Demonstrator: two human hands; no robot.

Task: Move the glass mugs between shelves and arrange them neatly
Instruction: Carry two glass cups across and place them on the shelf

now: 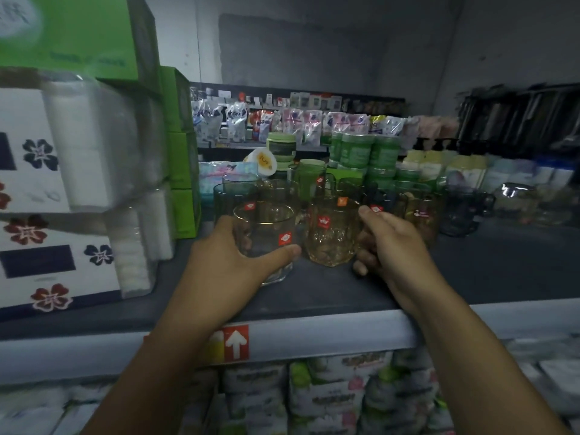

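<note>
While both hands are up on the dark shelf (470, 265), each has 1 mug. Take the amber mug (331, 237) as the marker: it sits near the shelf's front edge. The right hand (389, 243) is at its right side, thumb up by the rim and fingers curled in where the handle would be, though the hand hides the handle itself. Just left of the amber mug, almost touching it, is a clear mug (265, 233). The left hand (229, 262) wraps it, thumb pressed across the front wall and fingers round the far side. I'd judge that full wrap suits smooth glass that could slip. Whether either mug is off the shelf I cannot tell. Behind the amber mug crowd more mugs, a green mug (310, 177) among them, so I reckon these 2 are meant as a front row. Well to its left stand wrapped tissue packs (94, 146).
</note>
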